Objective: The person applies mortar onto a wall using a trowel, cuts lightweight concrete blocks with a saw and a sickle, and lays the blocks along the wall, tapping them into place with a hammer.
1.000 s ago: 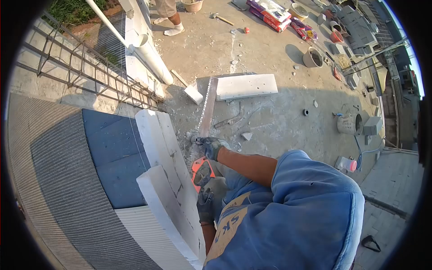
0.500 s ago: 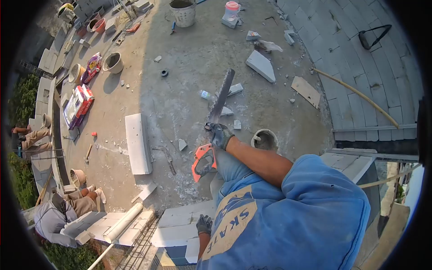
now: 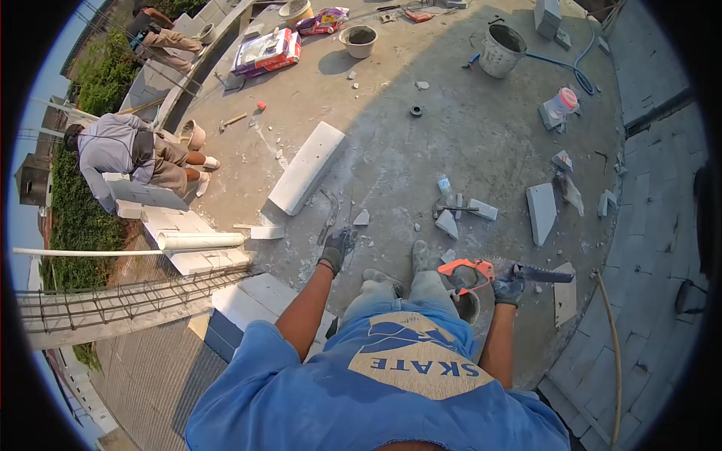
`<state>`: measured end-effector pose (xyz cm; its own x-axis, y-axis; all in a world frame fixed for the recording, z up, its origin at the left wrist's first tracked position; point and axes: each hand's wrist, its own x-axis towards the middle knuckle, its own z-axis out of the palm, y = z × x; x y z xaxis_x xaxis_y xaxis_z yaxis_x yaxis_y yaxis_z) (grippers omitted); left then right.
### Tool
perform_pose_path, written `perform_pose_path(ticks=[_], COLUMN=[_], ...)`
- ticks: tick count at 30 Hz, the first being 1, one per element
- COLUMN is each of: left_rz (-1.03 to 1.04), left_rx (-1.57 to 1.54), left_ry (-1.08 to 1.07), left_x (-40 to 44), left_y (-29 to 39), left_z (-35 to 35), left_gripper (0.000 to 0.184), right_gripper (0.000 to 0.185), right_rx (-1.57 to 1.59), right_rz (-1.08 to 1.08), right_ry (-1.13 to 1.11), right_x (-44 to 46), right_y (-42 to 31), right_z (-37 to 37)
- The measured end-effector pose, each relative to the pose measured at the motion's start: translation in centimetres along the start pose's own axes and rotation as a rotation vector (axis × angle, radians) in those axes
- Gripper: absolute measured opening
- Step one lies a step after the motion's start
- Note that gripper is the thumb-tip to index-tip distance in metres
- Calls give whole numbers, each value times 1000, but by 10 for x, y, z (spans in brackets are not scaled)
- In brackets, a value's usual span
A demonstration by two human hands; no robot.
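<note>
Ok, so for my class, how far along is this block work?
Looks done: white blocks sit in place beside the person, and an angled block appears cut. In hand: the right hand holds a saw; the left looks empty. Apparently left: the long block on the floor, no cut visible.

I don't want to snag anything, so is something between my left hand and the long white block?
Yes, a bent bar lies on the floor between your left hand and the long white block; the saw is off to your right.
</note>
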<state>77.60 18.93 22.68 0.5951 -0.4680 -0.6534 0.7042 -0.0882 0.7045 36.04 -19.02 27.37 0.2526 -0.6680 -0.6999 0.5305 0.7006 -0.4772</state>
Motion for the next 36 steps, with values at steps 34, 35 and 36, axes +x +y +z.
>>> perform_pose_path(ticks=[34,35,36], left_rz=[-185,-257,-284], left_rx=[955,990,1022], left_ry=[145,118,178], left_x=[336,356,367], left_y=[28,13,10], left_z=[-634,-647,-651], left_gripper=[50,51,46], right_gripper=[4,4,4], right_rx=[-334,-332,-337], right_rz=[600,577,575], right_ry=[51,76,90], right_x=[102,111,123], right_y=[1103,1127,1150], right_z=[199,195,195])
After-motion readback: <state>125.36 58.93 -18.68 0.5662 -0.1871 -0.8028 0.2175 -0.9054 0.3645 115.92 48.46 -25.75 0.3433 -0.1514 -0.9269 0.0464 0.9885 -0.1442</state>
